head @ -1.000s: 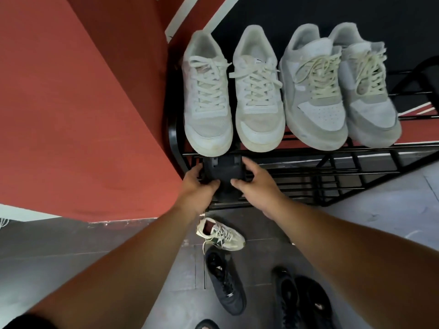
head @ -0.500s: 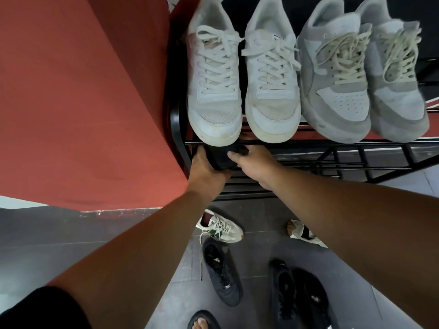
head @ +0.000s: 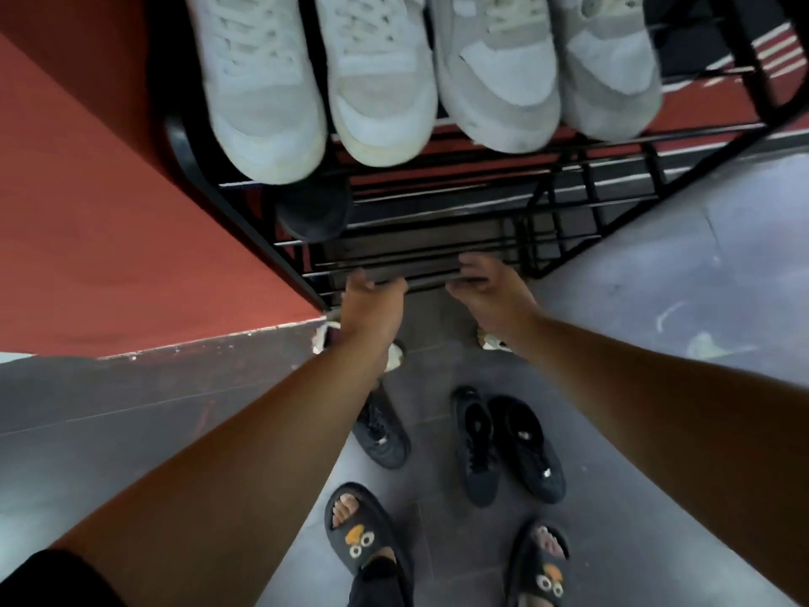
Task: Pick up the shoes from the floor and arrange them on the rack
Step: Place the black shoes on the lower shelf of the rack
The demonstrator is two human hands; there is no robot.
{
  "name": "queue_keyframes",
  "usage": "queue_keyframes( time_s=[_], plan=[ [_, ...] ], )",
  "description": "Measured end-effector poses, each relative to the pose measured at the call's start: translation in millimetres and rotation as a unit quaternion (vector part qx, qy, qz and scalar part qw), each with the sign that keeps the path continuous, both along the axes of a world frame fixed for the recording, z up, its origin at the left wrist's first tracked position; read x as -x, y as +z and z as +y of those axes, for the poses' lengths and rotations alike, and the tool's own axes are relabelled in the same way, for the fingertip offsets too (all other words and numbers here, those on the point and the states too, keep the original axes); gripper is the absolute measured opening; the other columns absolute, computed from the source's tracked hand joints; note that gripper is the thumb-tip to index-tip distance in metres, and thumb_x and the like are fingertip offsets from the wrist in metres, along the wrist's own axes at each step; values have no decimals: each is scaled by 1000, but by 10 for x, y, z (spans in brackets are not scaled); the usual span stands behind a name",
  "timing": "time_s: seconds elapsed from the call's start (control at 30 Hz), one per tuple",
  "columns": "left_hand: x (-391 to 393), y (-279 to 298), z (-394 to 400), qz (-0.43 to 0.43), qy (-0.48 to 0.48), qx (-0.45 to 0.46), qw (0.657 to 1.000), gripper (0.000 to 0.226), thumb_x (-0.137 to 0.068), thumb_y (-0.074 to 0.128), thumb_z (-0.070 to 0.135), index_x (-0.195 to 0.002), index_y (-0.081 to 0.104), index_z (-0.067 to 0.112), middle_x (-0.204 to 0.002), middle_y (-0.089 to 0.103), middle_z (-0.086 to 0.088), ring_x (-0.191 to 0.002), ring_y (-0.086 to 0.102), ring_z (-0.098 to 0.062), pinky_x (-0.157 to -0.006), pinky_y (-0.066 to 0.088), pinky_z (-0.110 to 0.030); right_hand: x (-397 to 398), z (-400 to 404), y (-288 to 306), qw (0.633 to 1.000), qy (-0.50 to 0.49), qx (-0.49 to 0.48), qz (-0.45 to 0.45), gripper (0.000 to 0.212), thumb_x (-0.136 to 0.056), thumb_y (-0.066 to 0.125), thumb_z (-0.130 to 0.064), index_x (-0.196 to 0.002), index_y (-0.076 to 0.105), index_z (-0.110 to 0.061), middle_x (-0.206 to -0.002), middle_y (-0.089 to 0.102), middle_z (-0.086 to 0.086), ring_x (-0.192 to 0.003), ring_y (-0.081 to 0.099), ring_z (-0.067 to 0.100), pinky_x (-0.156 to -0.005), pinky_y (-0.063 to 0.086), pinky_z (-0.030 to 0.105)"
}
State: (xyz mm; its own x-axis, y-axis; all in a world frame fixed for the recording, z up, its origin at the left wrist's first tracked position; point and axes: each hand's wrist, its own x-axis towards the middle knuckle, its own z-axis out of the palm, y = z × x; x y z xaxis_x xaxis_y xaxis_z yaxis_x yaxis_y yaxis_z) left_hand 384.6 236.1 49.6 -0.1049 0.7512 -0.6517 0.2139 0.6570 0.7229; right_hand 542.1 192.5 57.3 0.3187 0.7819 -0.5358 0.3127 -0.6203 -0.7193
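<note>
So I just let go of the black shoe (head: 313, 212), which now sits on the rack (head: 437, 251) under the white sneakers (head: 315, 102). Left hand (head: 372, 308) and right hand (head: 490, 295) are both pulled back, loose and empty. Next up are the black sneakers (head: 508, 449) on the floor (head: 656, 300).

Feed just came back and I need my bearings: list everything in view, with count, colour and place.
white sneakers: two, white, top shelf left
grey sneakers: two, grey-white, top shelf right
dark shoe: one, black, lower shelf left
rack: one, black metal, against red wall
black sneakers: three, black, on floor
pale sneakers: two, off-white, on floor, mostly hidden by arms
slippers: two, black, on the feet
left hand: empty, at rack front
right hand: empty, at rack front
</note>
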Motion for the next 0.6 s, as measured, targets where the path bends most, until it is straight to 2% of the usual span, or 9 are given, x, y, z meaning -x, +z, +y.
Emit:
queue_keyframes(
  time_s=[0.07,0.13,0.2,0.27,0.37,0.4,0.47,0.53,0.6],
  plan=[
    [-187,-168,-247,11,-62,57,996,61,-76,67,28,-134,57,13,-110,67,-8,-95,65,-26,-81,52,-34,-232,-362,-134,999,-25,23,-32,35,-81,71,-37,-116,66,-34,-122,71,5,-102,69,22,-92,56,46],
    [-324,-312,-495,7,-122,116,986,80,-69,68,36,-145,48,19,-135,60,-12,-119,61,-30,-101,53,-47,-456,-714,-316,996,-57,45,-45,36,-83,73,-33,-119,67,-29,-116,73,5,-89,68,20,-89,57,45],
    [-474,-486,-761,3,-170,144,975,91,-65,66,41,-151,40,24,-145,53,-6,-128,55,-27,-107,48,-49,-696,-1104,-510,994,-83,60,-36,39,-86,73,-25,-124,65,-20,-115,72,11,-83,65,20,-88,56,44],
    [-609,-667,-1003,24,-205,162,965,87,-68,65,42,-149,41,24,-139,54,-1,-122,57,-22,-103,50,-43,-912,-1502,-690,990,-101,89,-50,39,-86,73,-23,-124,64,-19,-111,73,12,-88,67,27,-89,57,46],
    [-779,-956,-1290,44,-236,171,956,45,-83,66,33,-125,56,22,-103,59,4,-85,55,-8,-76,50,-29,-1174,-2009,-981,984,-97,125,-86,40,-86,74,-25,-125,66,-16,-109,73,12,-103,69,32,-84,50,33],
    [-850,-1090,-1402,55,-249,176,951,44,-85,65,32,-128,55,21,-99,56,5,-81,53,-8,-76,50,-30,-1260,-2184,-1109,982,-98,136,-87,41,-87,74,-24,-125,65,-12,-112,72,14,-107,68,32,-84,46,30],
    [-921,-1341,-1574,81,-279,183,939,51,-88,63,31,-136,50,21,-96,54,5,-85,53,-13,-86,53,-36,-1358,-2449,-1358,979,-95,164,-79,44,-88,73,-25,-129,63,-9,-119,70,16,-114,65,33,-87,43,30],
    [-1011,-1684,-1816,107,-304,190,927,36,-89,61,30,-124,51,23,-87,49,6,-87,53,-19,-89,53,-38,-1437,-2761,-1705,974,-95,195,-62,45,-89,71,-28,-130,62,-10,-118,69,15,-112,65,32,-88,45,31],
    [-994,-1973,-1966,130,-305,197,923,20,-89,61,30,-103,49,22,-83,46,6,-79,51,-16,-81,51,-35,-1390,-2960,-1986,974,-94,200,-53,40,-87,72,-29,-123,65,-12,-104,69,10,-101,65,24,-80,43,27]
  ],
)
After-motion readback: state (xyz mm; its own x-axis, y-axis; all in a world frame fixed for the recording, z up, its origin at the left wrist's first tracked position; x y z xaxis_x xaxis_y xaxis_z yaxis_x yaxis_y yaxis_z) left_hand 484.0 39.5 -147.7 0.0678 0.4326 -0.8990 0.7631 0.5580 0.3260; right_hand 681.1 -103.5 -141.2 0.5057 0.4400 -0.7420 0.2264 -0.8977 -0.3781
